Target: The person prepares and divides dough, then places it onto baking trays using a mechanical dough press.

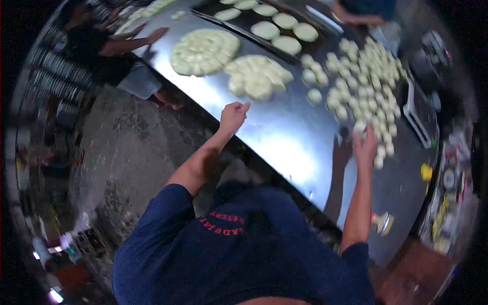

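Observation:
My right hand (364, 144) reaches to the near edge of a large heap of pale dough balls (363, 91). Its fingers are closed around a dough ball (360, 125) at their tips. My left hand (235, 116) is curled closed by the table's near edge; what it holds, if anything, is hidden. Just beyond it lies a clustered mound of flattened dough pieces (256, 76). A wider round of overlapping dough pieces (205, 52) sits to its left. A few separate balls (314, 96) rest between mound and heap on the shiny metal table (284, 137).
A dark tray (246, 23) with several flat dough discs (285, 44) stands at the back. A brush (382, 223) lies at the right near side. One person (96, 51) works at the far left; another person's arm (358, 19) shows at the back.

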The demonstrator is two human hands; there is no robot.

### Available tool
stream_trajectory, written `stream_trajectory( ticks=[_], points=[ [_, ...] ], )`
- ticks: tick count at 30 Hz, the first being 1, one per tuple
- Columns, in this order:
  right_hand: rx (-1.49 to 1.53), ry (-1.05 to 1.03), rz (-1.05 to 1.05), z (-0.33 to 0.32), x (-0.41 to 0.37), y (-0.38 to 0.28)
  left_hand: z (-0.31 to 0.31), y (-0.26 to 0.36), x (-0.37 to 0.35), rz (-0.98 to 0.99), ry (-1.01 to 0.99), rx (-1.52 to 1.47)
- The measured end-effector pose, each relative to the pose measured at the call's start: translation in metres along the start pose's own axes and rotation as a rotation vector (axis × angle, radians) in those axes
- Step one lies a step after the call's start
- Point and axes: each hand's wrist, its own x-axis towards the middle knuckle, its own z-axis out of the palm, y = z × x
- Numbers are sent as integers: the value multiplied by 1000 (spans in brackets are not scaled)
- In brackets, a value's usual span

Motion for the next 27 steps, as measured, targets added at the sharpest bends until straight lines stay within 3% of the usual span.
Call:
stream_trajectory(
  ticks=[2,3,4,5,7,8,9,10,12,14,15,17,18,19,21,22,23,25,26,27],
  points=[
    [136,-93,15,40,-17,7,-25,-11,49,61,273,264],
    [244,-112,78,52,-27,-20,-29,-9,71,44,376,213],
    [332,-13,-5,74,-45,-40,-32,-14,106,23,356,407],
    [409,-130,117,60,-56,-98,-22,-11,126,-27,391,567],
    [618,-278,102,82,-81,-130,-6,-8,144,173,451,525],
    [680,-322,55,45,-74,-168,0,-7,148,317,436,511],
    [585,-305,-133,14,-65,-181,4,-3,139,333,442,316],
    [559,-368,-138,-13,-59,-177,6,0,128,349,436,127],
    [491,-376,-165,-44,-58,-140,0,-19,113,279,330,28],
    [346,-421,-234,-78,-64,-107,-21,-41,80,276,185,180],
    [346,-406,-223,-84,-72,-101,-33,-34,41,247,139,16],
    [421,-433,168,-89,-91,-93,-37,-37,-17,109,95,-32],
    [630,-388,350,-69,-106,-85,-32,-46,-42,65,26,-11],
    [733,-322,394,-49,-113,-91,-28,-49,-59,15,-36,10],
    [877,-325,538,-7,-115,-115,1,-7,-92,71,-104,-221],
    [883,-387,464,-1,-105,-138,27,-9,-80,262,-202,-133],
    [810,-396,443,2,-93,-159,38,38,-85,33,-442,-302],
    [1118,-101,279,19,-76,-174,54,116,-101,92,-702,-586],
    [1040,103,231,18,-66,-170,56,162,-114,158,-762,-538],
    [1042,298,249,4,-53,-164,75,168,-112,303,-848,-676]
  ],
)
